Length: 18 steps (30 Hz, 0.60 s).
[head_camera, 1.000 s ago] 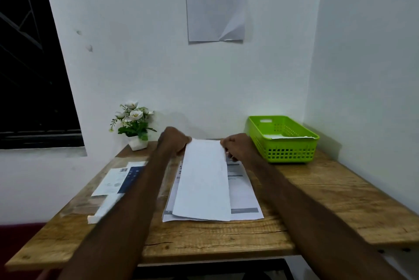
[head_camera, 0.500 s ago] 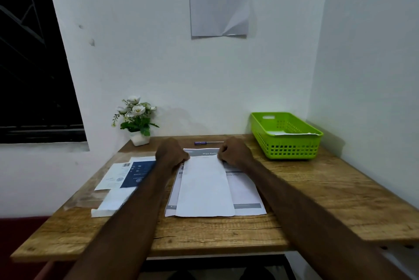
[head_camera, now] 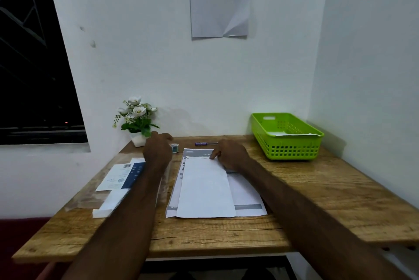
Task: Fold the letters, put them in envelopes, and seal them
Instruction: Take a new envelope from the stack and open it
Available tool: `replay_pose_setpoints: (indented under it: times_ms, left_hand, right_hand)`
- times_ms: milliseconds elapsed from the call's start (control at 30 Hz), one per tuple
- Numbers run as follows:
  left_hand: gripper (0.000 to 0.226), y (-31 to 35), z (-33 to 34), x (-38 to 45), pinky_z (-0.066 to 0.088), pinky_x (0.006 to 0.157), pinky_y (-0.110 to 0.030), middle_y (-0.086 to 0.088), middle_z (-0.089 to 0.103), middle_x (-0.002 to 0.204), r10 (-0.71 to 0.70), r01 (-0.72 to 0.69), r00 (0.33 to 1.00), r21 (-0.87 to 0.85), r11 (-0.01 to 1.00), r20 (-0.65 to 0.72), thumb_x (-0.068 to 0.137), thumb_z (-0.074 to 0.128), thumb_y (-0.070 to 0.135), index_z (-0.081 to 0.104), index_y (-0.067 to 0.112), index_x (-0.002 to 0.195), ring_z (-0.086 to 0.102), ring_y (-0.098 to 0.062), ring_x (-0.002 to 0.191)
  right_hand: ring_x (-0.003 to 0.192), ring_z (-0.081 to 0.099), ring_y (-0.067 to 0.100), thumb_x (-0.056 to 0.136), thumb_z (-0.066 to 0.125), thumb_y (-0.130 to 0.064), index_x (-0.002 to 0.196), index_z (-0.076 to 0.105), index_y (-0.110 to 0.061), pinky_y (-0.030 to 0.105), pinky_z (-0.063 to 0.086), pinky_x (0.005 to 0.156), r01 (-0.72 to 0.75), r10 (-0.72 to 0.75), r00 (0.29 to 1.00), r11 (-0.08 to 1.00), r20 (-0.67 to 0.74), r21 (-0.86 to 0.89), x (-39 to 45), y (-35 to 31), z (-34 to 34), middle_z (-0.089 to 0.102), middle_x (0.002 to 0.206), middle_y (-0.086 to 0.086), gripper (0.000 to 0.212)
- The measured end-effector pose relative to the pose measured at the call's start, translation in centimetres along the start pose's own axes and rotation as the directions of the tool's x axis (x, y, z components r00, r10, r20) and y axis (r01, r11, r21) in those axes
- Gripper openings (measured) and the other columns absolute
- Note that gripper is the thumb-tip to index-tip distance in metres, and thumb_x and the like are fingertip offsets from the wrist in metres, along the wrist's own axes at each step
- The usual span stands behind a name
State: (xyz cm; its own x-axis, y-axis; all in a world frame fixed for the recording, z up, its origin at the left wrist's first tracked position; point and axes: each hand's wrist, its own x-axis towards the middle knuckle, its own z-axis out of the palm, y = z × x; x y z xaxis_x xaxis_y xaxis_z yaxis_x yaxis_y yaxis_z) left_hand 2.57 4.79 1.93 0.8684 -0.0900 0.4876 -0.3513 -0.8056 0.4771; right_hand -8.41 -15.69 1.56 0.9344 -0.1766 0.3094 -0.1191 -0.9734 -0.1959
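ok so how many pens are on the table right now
1: a purple pen lies at the back of the table, just beyond the right hand. More could be hidden under the papers or arms.

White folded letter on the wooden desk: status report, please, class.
Left hand off the paper, near small tape roll. Right hand pressing white folded letter at its top edge. Nothing blocking.

place: small home or office desk corner | evidence: wooden table (head_camera: pixel 317 189) against white walls, printed sheet (head_camera: pixel 219 0) taped up, green basket (head_camera: pixel 292 150), potted flowers (head_camera: pixel 136 116), dark window (head_camera: pixel 29 64)
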Motion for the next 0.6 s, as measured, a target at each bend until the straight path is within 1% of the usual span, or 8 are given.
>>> replay_pose_setpoints:
  times_ms: [67, 167, 267, 333, 400, 467, 533, 600]
  left_hand:
    - [0.036, 0.08, 0.15, -0.14, 0.056, 0.090, -0.046, -0.012, 0.057, 0.126, 0.022, -0.025, 0.998, 0.042, 0.999, 0.063, 0.092, 0.066, 0.002, 0.071, 0.022, 0.121, 0.060, -0.032, 0.116]
    - [0.030, -0.08, 0.35, -0.28, 0.054, 0.089, -0.045, -0.015, 0.058, 0.125, 0.044, -0.051, 0.995, 0.083, 0.995, 0.085, 0.094, 0.067, 0.009, 0.070, 0.015, 0.123, 0.060, -0.034, 0.116]
    - [0.026, -0.60, 0.33, -0.18, 0.052, 0.081, -0.040, -0.013, 0.058, 0.121, 0.073, -0.082, 0.994, 0.115, 0.990, 0.083, 0.095, 0.068, 0.014, 0.075, 0.019, 0.119, 0.062, -0.031, 0.111]
    - [0.025, -0.54, 0.22, -0.26, 0.054, 0.082, -0.041, -0.014, 0.059, 0.120, 0.062, -0.069, 0.996, 0.111, 0.991, 0.062, 0.094, 0.068, 0.014, 0.074, 0.013, 0.119, 0.063, -0.032, 0.110]
    - [0.026, -0.44, 0.12, -0.12, 0.054, 0.083, -0.045, -0.017, 0.062, 0.118, 0.019, -0.021, 0.999, 0.043, 0.999, 0.051, 0.093, 0.070, 0.014, 0.069, 0.004, 0.118, 0.064, -0.034, 0.109]
    - [0.027, -0.35, -0.15, 0.04, 0.056, 0.078, -0.045, -0.015, 0.068, 0.111, 0.001, 0.001, 0.999, -0.045, 0.999, 0.050, 0.090, 0.075, 0.019, 0.072, 0.004, 0.112, 0.067, -0.031, 0.100]
    - [0.025, -0.37, -0.21, 0.40, 0.053, 0.065, -0.036, -0.008, 0.075, 0.093, 0.012, -0.004, 0.999, -0.159, 0.987, 0.049, 0.085, 0.080, 0.030, 0.079, 0.011, 0.101, 0.068, -0.021, 0.080]
    - [0.023, 0.14, -0.36, 0.43, 0.043, 0.061, -0.028, -0.002, 0.073, 0.078, 0.056, -0.047, 0.998, -0.297, 0.954, 0.022, 0.081, 0.083, 0.035, 0.082, 0.014, 0.089, 0.064, -0.014, 0.068]
  right_hand:
    - [0.116, 0.061, 0.018, 0.083, 0.054, -0.004, 0.104, 0.080, -0.035, 0.032, 0.051, 0.090, 0.011, -0.011, 1.000, 1.000, -0.008, 0.001, 0.01, 0.13, 0.29, 0.071, 0.118, -0.006, 0.045]
    - [0.116, 0.062, 0.020, 0.082, 0.053, -0.003, 0.104, 0.080, -0.035, 0.032, 0.052, 0.089, 0.027, -0.027, 0.999, 1.000, -0.023, 0.009, 0.03, 0.29, 0.50, 0.071, 0.118, -0.005, 0.047]
    - [0.116, 0.062, 0.020, 0.084, 0.053, -0.004, 0.105, 0.079, -0.035, 0.031, 0.050, 0.089, 0.043, -0.043, 0.998, 0.999, -0.040, 0.008, 0.05, 0.28, 0.57, 0.070, 0.119, -0.005, 0.046]
    - [0.116, 0.062, 0.020, 0.084, 0.053, -0.004, 0.106, 0.079, -0.034, 0.031, 0.050, 0.089, 0.051, -0.051, 0.998, 0.999, -0.041, -0.001, 0.03, 0.18, 0.58, 0.071, 0.120, -0.006, 0.046]
    - [0.116, 0.063, 0.020, 0.083, 0.052, -0.003, 0.107, 0.079, -0.034, 0.031, 0.050, 0.089, 0.051, -0.051, 0.998, 0.999, -0.039, -0.001, -0.02, 0.12, 0.58, 0.071, 0.121, -0.006, 0.047]
    - [0.117, 0.062, 0.020, 0.083, 0.051, -0.003, 0.107, 0.079, -0.034, 0.031, 0.049, 0.089, 0.046, -0.047, 0.998, 0.999, -0.038, -0.002, -0.11, 0.09, 0.58, 0.070, 0.122, -0.007, 0.048]
    - [0.118, 0.061, 0.019, 0.083, 0.051, -0.002, 0.107, 0.079, -0.034, 0.031, 0.048, 0.089, 0.049, -0.050, 0.998, 0.999, -0.043, -0.007, -0.16, 0.07, 0.57, 0.069, 0.123, -0.007, 0.048]
    - [0.119, 0.060, 0.019, 0.084, 0.051, -0.002, 0.107, 0.078, -0.034, 0.031, 0.047, 0.089, 0.051, -0.051, 0.998, 0.999, -0.043, -0.011, -0.22, 0.00, 0.56, 0.068, 0.123, -0.007, 0.048]
